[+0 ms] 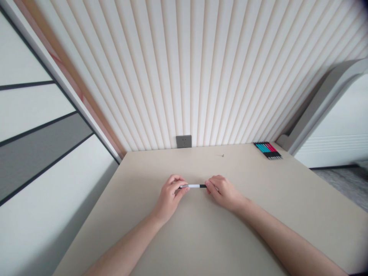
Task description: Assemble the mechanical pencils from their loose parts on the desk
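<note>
A slim pen (194, 186) with a white barrel and a black section at its right lies level between my two hands, just over the table. My left hand (171, 193) pinches its left end between thumb and fingers. At the black right end, my right hand (221, 189) is closed round the pen, its fingers curled. Both tips of the pen are partly covered by my fingers.
Several pens (268, 150) in teal, red and black lie side by side at the table's back right. A tiny object (222, 155) rests near the back edge. Behind the beige table (184, 237) are a ribbed wall (195, 76) and a dark socket (184, 141).
</note>
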Available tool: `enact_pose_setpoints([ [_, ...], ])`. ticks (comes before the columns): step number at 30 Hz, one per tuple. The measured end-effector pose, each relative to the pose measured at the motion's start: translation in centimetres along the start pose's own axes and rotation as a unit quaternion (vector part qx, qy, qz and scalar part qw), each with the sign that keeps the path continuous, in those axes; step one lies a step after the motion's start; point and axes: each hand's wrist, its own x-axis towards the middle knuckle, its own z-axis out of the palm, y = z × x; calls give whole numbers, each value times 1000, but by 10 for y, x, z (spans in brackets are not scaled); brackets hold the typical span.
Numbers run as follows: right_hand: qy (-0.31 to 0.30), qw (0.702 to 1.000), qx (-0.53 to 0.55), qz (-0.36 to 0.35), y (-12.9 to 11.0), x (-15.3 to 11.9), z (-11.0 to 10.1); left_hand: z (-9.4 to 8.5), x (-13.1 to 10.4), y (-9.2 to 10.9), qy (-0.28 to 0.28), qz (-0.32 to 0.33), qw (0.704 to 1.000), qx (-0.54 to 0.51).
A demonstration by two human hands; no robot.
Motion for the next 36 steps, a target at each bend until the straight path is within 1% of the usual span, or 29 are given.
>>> enact_pose_setpoints([
  [4, 13, 999, 24, -30, 1, 0, -3, 0, 1, 0, 4, -4, 1000, 7],
  [6, 11, 999, 19, -48, 2, 0, -5, 0, 1, 0, 6, -2, 1000, 8],
  [12, -32, 997, -18, -64, 0, 0, -7, -1, -1, 2, 11, 28, 999, 9],
  [14, -37, 997, -24, -62, -1, 0, -8, -2, -1, 3, 8, 29, 1000, 6],
  [17, -20, 998, -29, -49, 0, -1, -7, -2, 0, 4, 13, 24, 1000, 8],
  [23, 13, 998, -30, -49, 6, -3, -1, -2, 1, 1, 49, -6, 999, 4],
  [28, 42, 998, -23, -38, 6, -3, -2, 0, 0, 0, 53, -18, 998, -12],
  [36, 26, 998, -13, -61, -1, -4, 2, 1, -2, 2, 35, 0, 999, -17],
])
